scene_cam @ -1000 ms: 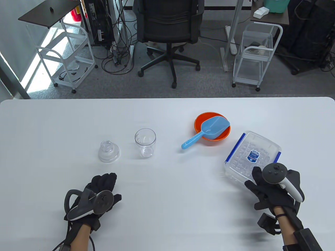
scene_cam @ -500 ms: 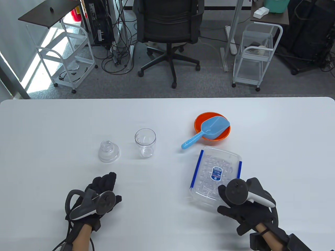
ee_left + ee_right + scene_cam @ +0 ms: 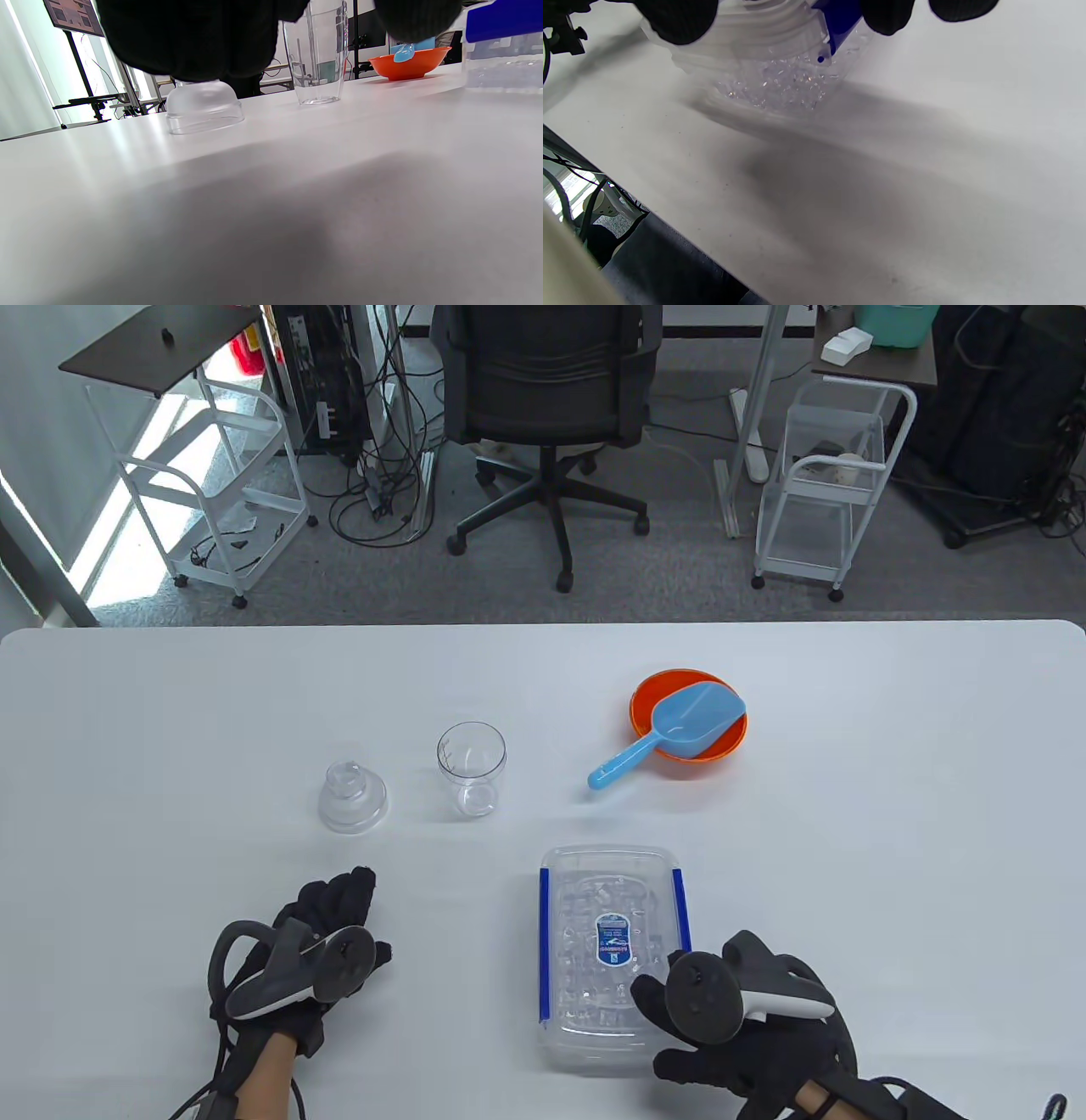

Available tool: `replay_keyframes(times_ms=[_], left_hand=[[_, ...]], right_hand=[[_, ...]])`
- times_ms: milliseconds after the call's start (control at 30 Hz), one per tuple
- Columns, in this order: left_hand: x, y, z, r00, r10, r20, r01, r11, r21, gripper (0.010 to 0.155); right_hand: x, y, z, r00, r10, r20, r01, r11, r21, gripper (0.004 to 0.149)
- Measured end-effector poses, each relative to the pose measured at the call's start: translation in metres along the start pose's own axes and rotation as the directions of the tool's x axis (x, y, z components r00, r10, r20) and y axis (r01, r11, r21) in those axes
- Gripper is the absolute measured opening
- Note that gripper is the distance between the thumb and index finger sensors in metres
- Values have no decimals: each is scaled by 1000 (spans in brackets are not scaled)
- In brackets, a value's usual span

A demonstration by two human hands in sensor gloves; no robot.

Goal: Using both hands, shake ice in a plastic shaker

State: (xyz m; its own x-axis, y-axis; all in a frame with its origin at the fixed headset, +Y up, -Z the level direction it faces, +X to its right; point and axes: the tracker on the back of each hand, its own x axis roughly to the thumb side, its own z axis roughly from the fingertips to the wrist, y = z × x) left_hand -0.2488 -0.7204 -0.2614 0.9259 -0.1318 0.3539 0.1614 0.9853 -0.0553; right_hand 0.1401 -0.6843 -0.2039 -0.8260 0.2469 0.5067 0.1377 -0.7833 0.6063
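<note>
Table view shows the right hand [image 3: 747, 1027] gripping the lidded ice box [image 3: 607, 950] at lower centre; the left hand [image 3: 314, 937] rests open. Shaker cup [image 3: 472, 768] stands empty mid-frame. Next, I'd guess, unclipping the lid.

Office chair [image 3: 547, 390] and white trolleys [image 3: 827, 487] behind table [image 3: 170, 712]

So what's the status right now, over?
Right hand grips ice box, lid on. Left hand rests on table, empty. Cup and lid untouched. Nothing blocking.
</note>
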Motion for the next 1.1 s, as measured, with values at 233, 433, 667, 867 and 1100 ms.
replay_keyframes(times_ms=[233,433,667,867,1100], left_hand=[[0,-1,0,1000,4,5,-4,1000,-1,84],[0,-2,-1,1000,2,6,-2,1000,-2,84],[1,-2,-1,1000,-7,10,7,1000,-11,84],[0,2,-1,999,-26,-23,26,1000,12,85],[9,28,5,999,-18,-50,26,983,180,86]], right_hand=[[5,1,2,999,-9,31,8,999,42,69],[9,6,3,999,2,39,-3,999,33,70],[12,6,3,999,8,48,-10,999,35,70],[11,-2,4,999,-3,53,0,998,56,71],[-12,-46,9,987,-150,53,155,983,-103,78]])
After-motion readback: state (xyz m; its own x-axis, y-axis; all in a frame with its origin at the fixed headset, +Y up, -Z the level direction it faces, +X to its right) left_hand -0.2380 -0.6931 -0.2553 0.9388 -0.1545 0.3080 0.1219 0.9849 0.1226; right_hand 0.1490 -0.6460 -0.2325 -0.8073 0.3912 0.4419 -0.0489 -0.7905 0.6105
